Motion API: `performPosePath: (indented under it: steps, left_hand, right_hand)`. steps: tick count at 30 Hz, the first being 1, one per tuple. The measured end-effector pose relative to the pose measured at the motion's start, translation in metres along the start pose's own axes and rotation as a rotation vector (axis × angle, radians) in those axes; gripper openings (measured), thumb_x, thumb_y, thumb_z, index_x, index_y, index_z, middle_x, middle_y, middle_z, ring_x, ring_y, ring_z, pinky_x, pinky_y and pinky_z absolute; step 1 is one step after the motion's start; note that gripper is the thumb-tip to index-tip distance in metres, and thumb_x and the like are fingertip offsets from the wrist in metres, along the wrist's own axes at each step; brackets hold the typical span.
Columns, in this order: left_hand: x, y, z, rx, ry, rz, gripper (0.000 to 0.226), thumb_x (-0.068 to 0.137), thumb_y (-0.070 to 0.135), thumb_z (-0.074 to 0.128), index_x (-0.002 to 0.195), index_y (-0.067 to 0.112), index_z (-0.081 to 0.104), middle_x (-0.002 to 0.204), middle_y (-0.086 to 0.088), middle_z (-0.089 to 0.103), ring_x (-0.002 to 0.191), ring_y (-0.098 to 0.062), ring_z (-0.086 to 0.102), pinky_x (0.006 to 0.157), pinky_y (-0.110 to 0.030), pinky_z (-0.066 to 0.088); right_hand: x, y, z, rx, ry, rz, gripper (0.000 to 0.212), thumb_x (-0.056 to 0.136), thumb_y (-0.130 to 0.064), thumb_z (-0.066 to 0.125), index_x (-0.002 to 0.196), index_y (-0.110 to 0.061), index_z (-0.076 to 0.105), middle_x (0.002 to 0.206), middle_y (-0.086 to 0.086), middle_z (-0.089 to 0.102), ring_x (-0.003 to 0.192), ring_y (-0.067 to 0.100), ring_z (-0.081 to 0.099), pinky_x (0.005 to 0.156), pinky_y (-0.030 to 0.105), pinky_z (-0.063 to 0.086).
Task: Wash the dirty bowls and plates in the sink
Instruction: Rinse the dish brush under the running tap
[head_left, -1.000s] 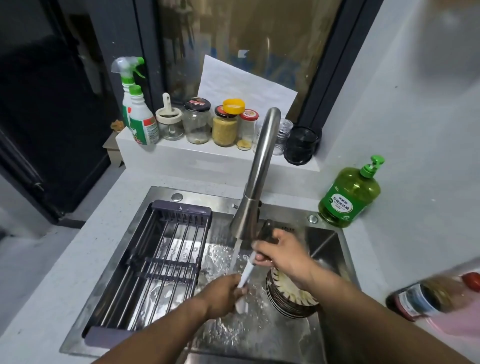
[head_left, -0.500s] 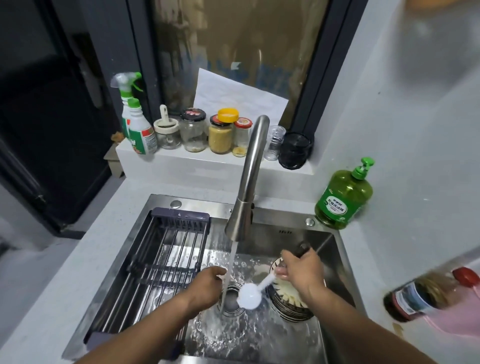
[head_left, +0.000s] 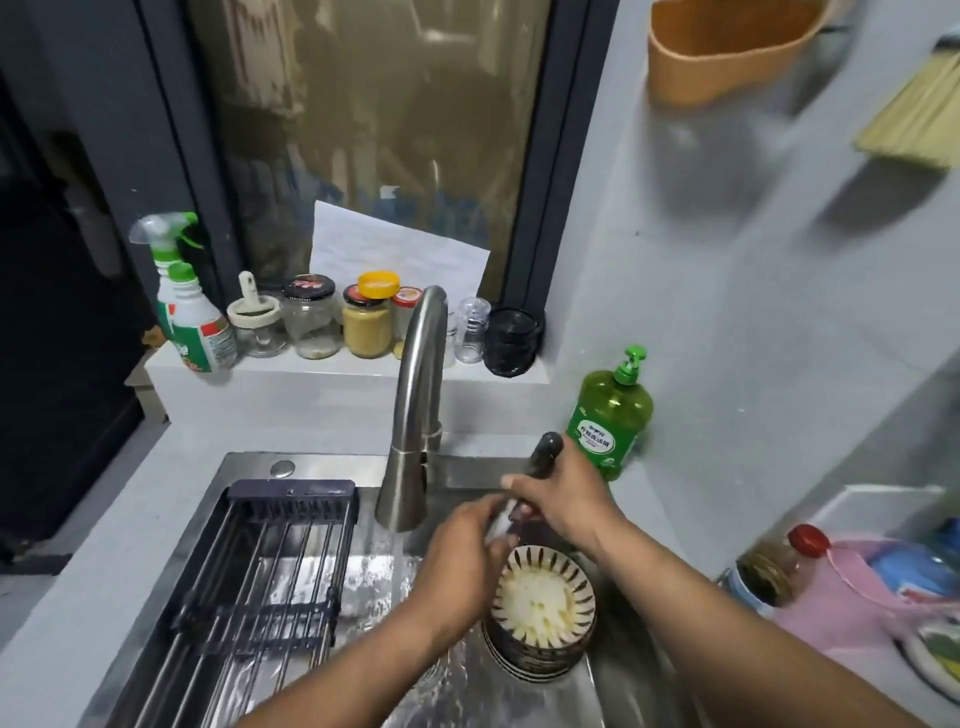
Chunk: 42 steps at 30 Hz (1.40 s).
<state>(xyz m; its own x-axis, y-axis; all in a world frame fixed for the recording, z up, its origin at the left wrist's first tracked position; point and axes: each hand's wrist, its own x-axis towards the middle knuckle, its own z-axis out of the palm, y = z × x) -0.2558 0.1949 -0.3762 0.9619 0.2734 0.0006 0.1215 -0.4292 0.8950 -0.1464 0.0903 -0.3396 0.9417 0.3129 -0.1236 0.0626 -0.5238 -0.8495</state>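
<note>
A stack of dark-striped bowls (head_left: 543, 603) stands in the steel sink (head_left: 244, 467), right of the drain; the top bowl looks soiled. Above the stack my right hand (head_left: 563, 499) grips the dark handle of a white spoon (head_left: 545, 449). My left hand (head_left: 462, 551) holds the spoon's white head between its fingers; that end is blurred and mostly hidden. The faucet (head_left: 415, 389) runs, and its stream (head_left: 395, 551) falls just left of my left hand.
A dark drying rack (head_left: 270, 571) spans the sink's left half. A green dish soap bottle (head_left: 608, 421) stands behind the sink at right. Jars and a spray bottle (head_left: 195, 317) line the ledge. Bottles and a pink bag (head_left: 852, 597) crowd the right counter.
The spoon has come up out of the stream and over the bowls. My left hand has moved right and taken hold of its white head. The camera has tilted upward.
</note>
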Motion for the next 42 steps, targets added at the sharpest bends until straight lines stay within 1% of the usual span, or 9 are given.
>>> performPosePath:
  steps: [5,10,13,17,20,25,29,32,42]
  left_hand:
    - [0.034,0.033,-0.014,-0.139,-0.035,0.04,0.017,0.094,0.022,0.071,0.099,0.038,0.071,0.096,0.018,0.076,0.092,0.001,0.07,0.086,-0.027,0.056]
    - [0.038,0.045,-0.026,-0.234,-0.137,0.064,0.024,0.095,0.01,0.067,0.113,0.025,0.072,0.102,0.018,0.075,0.096,0.01,0.066,0.081,-0.01,0.051]
    - [0.043,0.064,-0.029,-0.335,-0.141,0.043,0.018,0.092,0.002,0.068,0.108,0.009,0.073,0.089,0.003,0.076,0.082,-0.002,0.07,0.074,-0.016,0.056]
    - [0.06,0.113,-0.024,-0.306,-0.058,0.147,0.018,0.087,0.0,0.073,0.104,0.007,0.075,0.088,-0.003,0.078,0.08,-0.003,0.072,0.077,-0.021,0.056]
    - [0.073,0.164,-0.019,-0.271,-0.013,0.255,0.022,0.085,0.001,0.075,0.101,0.016,0.078,0.088,0.004,0.079,0.084,-0.001,0.073,0.074,-0.015,0.056]
    - [0.098,0.26,0.001,-0.208,0.056,0.386,0.023,0.078,0.015,0.081,0.072,0.037,0.074,0.072,0.014,0.076,0.072,-0.002,0.071,0.072,-0.03,0.057]
    - [0.112,0.336,0.016,-0.196,0.056,0.484,0.01,0.076,0.027,0.078,0.084,0.032,0.078,0.075,0.014,0.076,0.076,-0.002,0.072,0.074,-0.032,0.059]
    - [0.122,0.388,0.022,-0.255,0.022,0.526,0.027,0.063,0.042,0.076,0.085,0.026,0.078,0.075,0.01,0.077,0.076,-0.009,0.074,0.077,-0.038,0.061]
    - [0.151,0.483,0.031,-0.343,0.044,0.637,0.021,0.061,0.044,0.077,0.075,0.029,0.077,0.07,0.009,0.076,0.076,-0.017,0.075,0.079,-0.047,0.062]
  right_hand:
    - [-0.007,-0.037,-0.028,0.051,0.009,-0.096,0.047,0.067,-0.026,0.092,0.094,-0.016,0.055,0.082,0.006,0.069,0.064,0.016,0.067,0.057,0.033,0.057]
    - [-0.008,-0.047,-0.047,0.049,-0.006,-0.18,0.029,0.069,-0.02,0.091,0.079,-0.018,0.063,0.075,-0.001,0.072,0.072,0.013,0.067,0.075,0.038,0.057]
    - [-0.013,-0.059,-0.055,0.216,0.001,-0.186,0.024,0.076,-0.007,0.085,0.089,-0.016,0.068,0.077,-0.001,0.074,0.074,0.015,0.071,0.076,0.032,0.06]
    - [-0.022,-0.081,-0.078,0.294,0.251,-0.16,0.029,0.078,-0.017,0.085,0.1,-0.014,0.065,0.085,0.001,0.072,0.075,0.015,0.07,0.065,0.021,0.058]
    - [-0.024,-0.096,-0.111,0.278,0.414,-0.195,0.027,0.078,-0.028,0.084,0.096,-0.019,0.066,0.086,-0.002,0.074,0.081,0.012,0.072,0.075,0.029,0.06]
    - [-0.024,-0.13,-0.187,0.447,0.636,-0.272,0.026,0.081,-0.028,0.082,0.1,-0.024,0.064,0.09,-0.005,0.072,0.084,0.011,0.071,0.08,0.028,0.058]
    - [-0.029,-0.158,-0.246,0.488,0.825,-0.34,0.016,0.087,-0.033,0.076,0.088,-0.021,0.064,0.082,-0.005,0.071,0.076,0.011,0.069,0.067,0.016,0.051]
    - [-0.035,-0.178,-0.283,0.457,0.896,-0.373,0.017,0.095,-0.035,0.065,0.098,-0.019,0.069,0.085,-0.007,0.072,0.077,0.005,0.067,0.058,0.008,0.044]
    - [-0.031,-0.231,-0.352,0.422,1.065,-0.389,0.014,0.094,-0.035,0.065,0.099,-0.022,0.065,0.089,-0.006,0.071,0.089,0.018,0.069,0.082,0.032,0.054]
